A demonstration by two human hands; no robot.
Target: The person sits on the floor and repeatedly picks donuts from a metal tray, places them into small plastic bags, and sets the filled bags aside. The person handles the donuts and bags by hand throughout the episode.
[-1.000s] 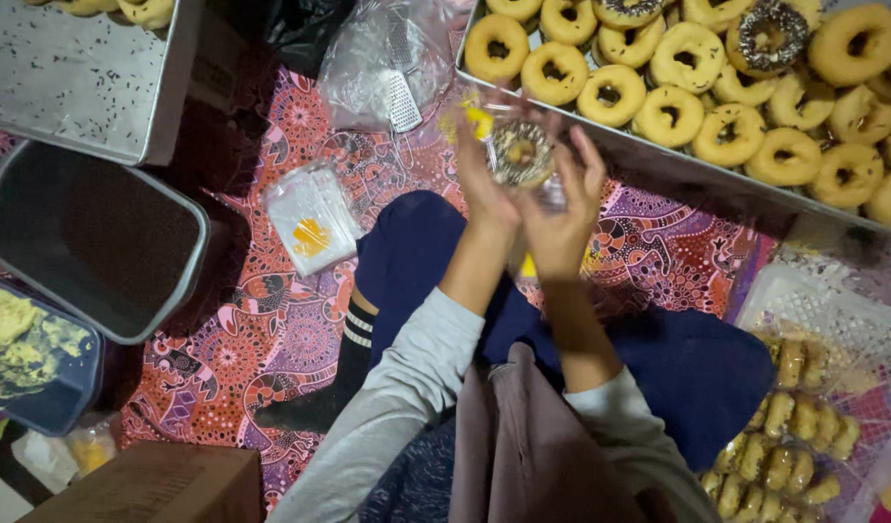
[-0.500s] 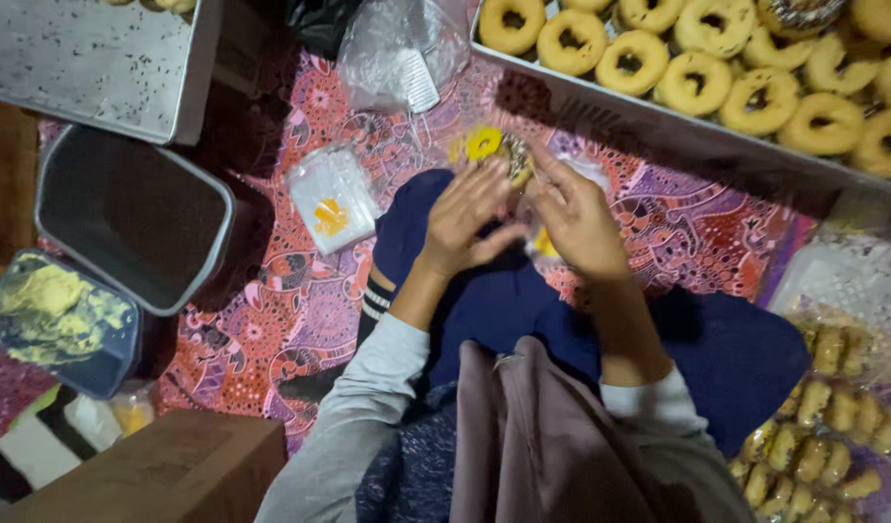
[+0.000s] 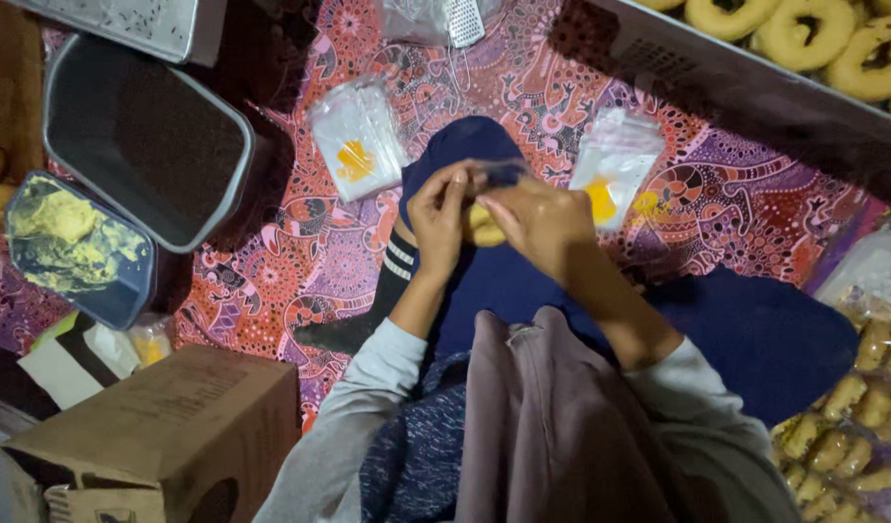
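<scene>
My left hand (image 3: 439,219) and my right hand (image 3: 535,222) meet over my blue-clad knee, both closed on a small clear plastic bag with a yellow doughnut (image 3: 486,227) inside; my fingers pinch the bag's top edge. A stack of clear bags with a yellow mark (image 3: 356,147) lies on the patterned cloth to the left of my hands. Another clear bag with a yellow mark (image 3: 612,170) lies just right of them.
A metal tray of yellow ring doughnuts (image 3: 755,92) runs along the top right. A dark empty tin (image 3: 155,145) and a tub of yellow dough (image 3: 72,247) sit at left. A cardboard box (image 3: 174,436) stands at bottom left. Packed doughnuts (image 3: 852,426) lie at bottom right.
My hands came down from in front of the doughnut tray to my knee, carrying the bagged doughnut. The view has tilted down and closer, so the tray slid toward the top edge.
</scene>
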